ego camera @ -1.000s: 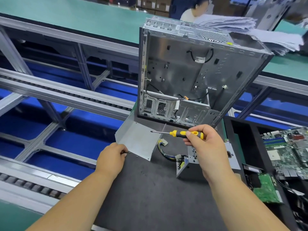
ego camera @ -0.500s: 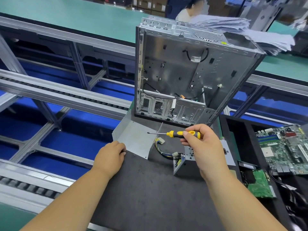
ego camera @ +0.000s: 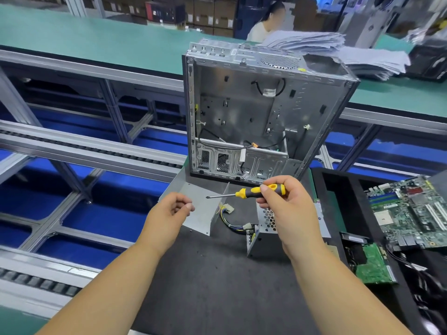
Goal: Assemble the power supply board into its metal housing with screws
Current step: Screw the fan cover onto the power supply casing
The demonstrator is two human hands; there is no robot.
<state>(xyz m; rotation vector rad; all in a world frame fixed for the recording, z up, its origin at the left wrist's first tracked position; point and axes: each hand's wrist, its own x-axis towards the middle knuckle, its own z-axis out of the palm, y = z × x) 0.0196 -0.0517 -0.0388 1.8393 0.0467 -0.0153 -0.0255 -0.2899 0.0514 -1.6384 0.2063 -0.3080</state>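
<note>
On the dark grey work mat (ego camera: 205, 286) at the near edge of the bench, a person's two bare forearms reach in toward the middle. The right hand (ego camera: 287, 209) grips a yellow-and-black handled screwdriver (ego camera: 251, 192) w/ thumb and fingers curled round the handle, shaft pointing left, tip in the air above the bent grey sheet-metal cover (ego camera: 200, 209). The left hand (ego camera: 169, 213) hovers over the near left corner of that cover, thumb and forefinger pinched together w/ the other fingers curled; whether a screw sits between the fingertips I can't tell, too small. The small grey metal power supply housing w/ honeycomb vent holes (ego camera: 266, 228) rests on the mat just right of the cover, partly hidden behind the right hand, a bit of circuit board showing at its open left end. A bundle of yellow, black and blue wires w/ white plugs (ego camera: 233, 221) runs from it toward the cover. Just beyond both, farther off, stands an open silver steel PC chassis (ego camera: 254, 112), upright, inside facing us. To the right, a black foam tray (ego camera: 338, 189) carries green motherboards (ego camera: 411, 211). Far behind, a stack of grey sheets (ego camera: 338, 49) lies on a green-topped bench (ego camera: 96, 37), and another person (ego camera: 266, 22) sits beyond it. To the left, grey aluminium conveyor rails (ego camera: 72, 146) run over blue flooring.
</note>
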